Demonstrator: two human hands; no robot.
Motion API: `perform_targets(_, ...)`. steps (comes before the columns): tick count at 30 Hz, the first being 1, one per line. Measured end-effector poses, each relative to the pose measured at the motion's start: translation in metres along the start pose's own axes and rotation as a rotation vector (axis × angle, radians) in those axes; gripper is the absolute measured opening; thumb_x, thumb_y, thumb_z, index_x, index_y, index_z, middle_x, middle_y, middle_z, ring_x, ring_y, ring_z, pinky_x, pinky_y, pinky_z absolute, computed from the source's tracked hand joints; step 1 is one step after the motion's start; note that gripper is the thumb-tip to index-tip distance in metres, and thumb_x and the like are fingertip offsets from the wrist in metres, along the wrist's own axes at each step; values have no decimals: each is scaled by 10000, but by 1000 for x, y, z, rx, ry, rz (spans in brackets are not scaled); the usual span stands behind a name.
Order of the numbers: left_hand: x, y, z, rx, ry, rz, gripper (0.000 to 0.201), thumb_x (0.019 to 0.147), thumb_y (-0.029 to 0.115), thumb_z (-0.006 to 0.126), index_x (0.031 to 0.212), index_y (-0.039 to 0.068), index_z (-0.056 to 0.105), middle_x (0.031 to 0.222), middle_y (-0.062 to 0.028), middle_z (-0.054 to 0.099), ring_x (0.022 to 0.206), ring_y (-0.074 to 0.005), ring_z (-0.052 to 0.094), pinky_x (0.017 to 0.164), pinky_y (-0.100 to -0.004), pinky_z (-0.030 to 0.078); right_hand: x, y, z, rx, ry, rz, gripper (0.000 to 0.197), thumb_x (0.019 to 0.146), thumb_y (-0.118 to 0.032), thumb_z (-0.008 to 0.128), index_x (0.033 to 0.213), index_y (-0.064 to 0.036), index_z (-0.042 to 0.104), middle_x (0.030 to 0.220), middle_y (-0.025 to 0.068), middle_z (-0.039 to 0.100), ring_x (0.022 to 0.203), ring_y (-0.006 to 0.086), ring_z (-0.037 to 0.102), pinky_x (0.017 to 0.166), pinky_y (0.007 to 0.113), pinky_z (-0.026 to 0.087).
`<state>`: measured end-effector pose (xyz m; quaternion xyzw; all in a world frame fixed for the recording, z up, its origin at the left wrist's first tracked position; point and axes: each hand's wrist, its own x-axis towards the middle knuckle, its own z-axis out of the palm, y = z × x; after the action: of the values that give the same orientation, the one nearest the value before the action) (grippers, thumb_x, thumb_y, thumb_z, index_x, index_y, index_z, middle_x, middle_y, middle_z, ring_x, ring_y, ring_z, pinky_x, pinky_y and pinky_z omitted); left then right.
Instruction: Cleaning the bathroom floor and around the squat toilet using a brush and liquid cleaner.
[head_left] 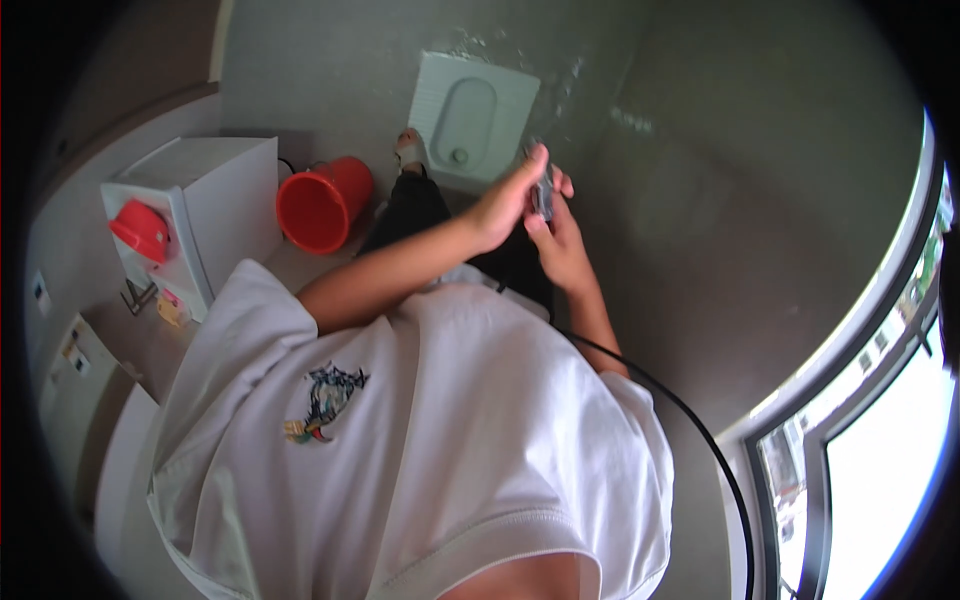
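Both of my hands meet in front of my body, around a small dark grey object (544, 196). It is slim and a little shiny, and its kind cannot be made out. My left hand (503, 208) presses against its left side, with the fingers partly hidden. From the right, my right hand (563, 243) grips it with the thumb at its lower end and fingertips showing behind its upper part. A black cable (690, 410) passes by my right forearm and curves down to the lower right.
Ahead on the grey floor is a white squat toilet (425, 110), with wet shiny patches around it. A red bucket (358, 182) stands to the left, beside a white box-shaped unit (235, 195) with a red plastic item (141, 231) on it. A window (870, 460) is at the right.
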<state>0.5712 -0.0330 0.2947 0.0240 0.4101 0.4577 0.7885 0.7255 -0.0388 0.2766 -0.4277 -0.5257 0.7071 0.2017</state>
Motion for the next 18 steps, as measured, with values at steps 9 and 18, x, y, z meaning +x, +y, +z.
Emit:
perform_targets(9, -16, -62, -19, 246, 140, 46, 709, 1021, 665, 222, 1145, 72, 591, 1069, -32, 624, 1070, -153, 569, 923, -329, 465, -17, 32, -19, 474, -119, 373, 327, 1028, -407, 545, 1038, -85, 599, 744, -58, 477, 580, 19, 338, 512, 190, 269)
perform_targets(18, -151, -133, -156, 1001, 412, 233, 178, 1018, 199, 559, 1118, 61, 611, 991, -71, 675, 944, -172, 660, 852, -327, 517, -29, 33, -29, 457, 177, 199, 314, 1026, -414, 548, 985, -105, 588, 718, -60, 454, 564, 28, 324, 504, 209, 239)
